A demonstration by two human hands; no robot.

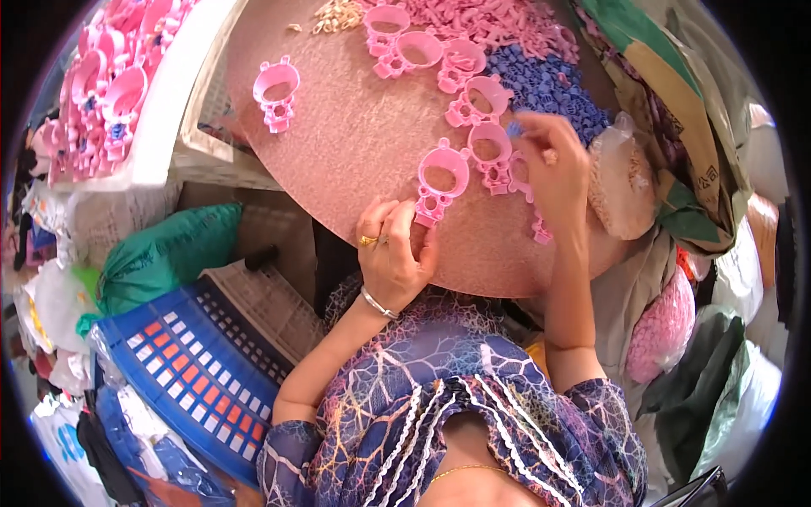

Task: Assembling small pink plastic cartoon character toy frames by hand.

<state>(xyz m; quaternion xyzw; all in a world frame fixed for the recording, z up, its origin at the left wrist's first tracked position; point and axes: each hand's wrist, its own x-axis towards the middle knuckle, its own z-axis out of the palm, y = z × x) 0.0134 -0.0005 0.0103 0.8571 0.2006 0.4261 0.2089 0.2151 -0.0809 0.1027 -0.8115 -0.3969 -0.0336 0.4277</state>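
Around the round pinkish-brown desk are, to its left, one white bin of pink parts, one green sack and one blue basket. Toward the desk's far side lie one pink heap, one blue heap and one cream heap. Pink ring-topped frames number probably eight, one half covered. Left hand and right hand are apart: by the desk's near edge, the left pinches one frame's base; over its right part, the right pinches one small blue piece.

glossy plastic frame; matt, rough-looking tabletop; shiny metal bracelet.
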